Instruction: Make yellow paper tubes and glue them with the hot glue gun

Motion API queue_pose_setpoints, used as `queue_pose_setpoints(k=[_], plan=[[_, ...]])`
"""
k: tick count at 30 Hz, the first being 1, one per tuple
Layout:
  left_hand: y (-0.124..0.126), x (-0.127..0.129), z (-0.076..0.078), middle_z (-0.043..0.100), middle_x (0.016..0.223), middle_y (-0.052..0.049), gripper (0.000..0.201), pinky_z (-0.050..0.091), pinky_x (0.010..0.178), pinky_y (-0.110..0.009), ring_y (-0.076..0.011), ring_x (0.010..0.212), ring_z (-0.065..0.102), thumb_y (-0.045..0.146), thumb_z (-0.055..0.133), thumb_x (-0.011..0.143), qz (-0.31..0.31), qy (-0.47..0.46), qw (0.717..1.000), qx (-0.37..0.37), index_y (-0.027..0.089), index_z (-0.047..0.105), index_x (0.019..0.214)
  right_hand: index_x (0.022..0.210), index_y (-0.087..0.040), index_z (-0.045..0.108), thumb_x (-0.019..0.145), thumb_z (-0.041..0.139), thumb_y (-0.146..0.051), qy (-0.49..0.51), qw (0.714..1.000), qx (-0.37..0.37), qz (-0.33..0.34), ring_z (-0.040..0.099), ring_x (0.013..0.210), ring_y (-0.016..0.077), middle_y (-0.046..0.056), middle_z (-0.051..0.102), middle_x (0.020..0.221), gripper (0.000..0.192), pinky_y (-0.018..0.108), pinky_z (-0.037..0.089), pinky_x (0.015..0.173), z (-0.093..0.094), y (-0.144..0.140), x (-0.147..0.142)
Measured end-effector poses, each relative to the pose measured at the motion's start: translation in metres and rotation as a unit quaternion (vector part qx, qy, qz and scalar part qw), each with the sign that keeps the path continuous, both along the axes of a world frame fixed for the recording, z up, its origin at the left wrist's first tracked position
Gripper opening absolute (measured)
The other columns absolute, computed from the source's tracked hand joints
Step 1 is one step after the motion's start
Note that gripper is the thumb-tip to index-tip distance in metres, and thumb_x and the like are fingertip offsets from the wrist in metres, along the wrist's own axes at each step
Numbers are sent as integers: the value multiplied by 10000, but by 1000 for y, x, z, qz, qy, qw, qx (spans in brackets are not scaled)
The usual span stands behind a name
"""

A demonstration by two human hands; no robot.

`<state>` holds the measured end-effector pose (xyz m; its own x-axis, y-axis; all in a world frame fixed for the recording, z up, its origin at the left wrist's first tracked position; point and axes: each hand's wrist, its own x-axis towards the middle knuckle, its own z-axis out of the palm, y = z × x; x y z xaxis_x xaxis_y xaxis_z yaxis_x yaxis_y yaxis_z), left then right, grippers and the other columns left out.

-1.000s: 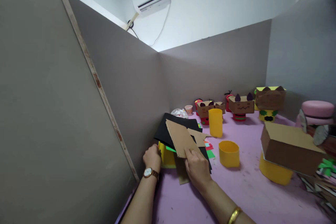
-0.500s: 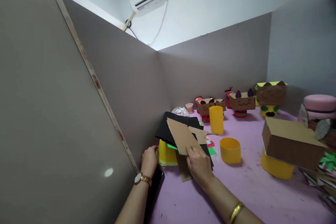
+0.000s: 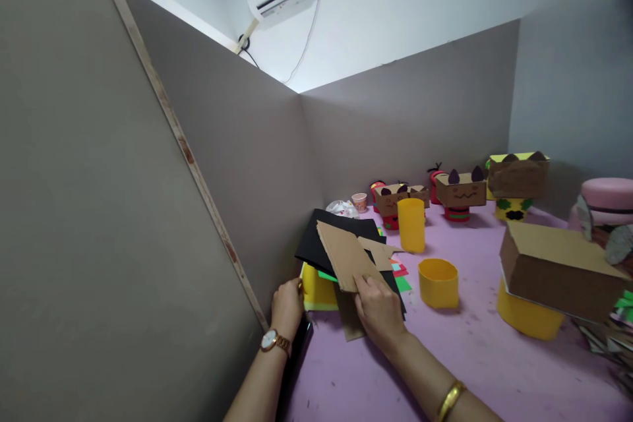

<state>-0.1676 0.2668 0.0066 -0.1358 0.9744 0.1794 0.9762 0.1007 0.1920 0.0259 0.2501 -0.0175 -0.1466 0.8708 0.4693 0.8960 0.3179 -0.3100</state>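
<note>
I see the right hand (image 3: 378, 306) pinching the near edge of the brown cardboard sheet (image 3: 346, 256) lying on the paper stack (image 3: 321, 244) at the desk's (image 3: 469, 356) left, while the left hand (image 3: 287, 303), fingers curled shut, steadies the yellow cup (image 3: 316, 287) beneath.

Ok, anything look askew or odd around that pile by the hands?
The large cardboard box at right sits tilted on a yellow cup, overhanging it. The black sheet and cardboard pieces lie unevenly, propped at an angle over a yellow block between the left hand and right hand.
</note>
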Motion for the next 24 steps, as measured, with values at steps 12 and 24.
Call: queue_pose_setpoints(k=[12, 24], plan=[[4, -1, -7, 606, 1104, -63, 239, 487, 837, -427, -203, 976, 592, 309, 552, 870, -6, -49, 998, 30, 167, 583, 1059, 1159, -142, 594, 872, 461, -122, 3, 1000, -2, 7, 624, 913, 245, 102, 685, 964, 317, 318, 455, 759, 1, 0, 0], [15, -5, -13, 576, 1153, -76, 303, 504, 806, -421, -208, 967, 593, 307, 556, 867, 56, -328, 941, 63, 170, 540, 1137, 1190, -154, 574, 857, 468, -120, 2, 1000, -18, 14, 606, 952, 243, 111, 674, 1015, 352, 305, 440, 765, -2, 1, -2]])
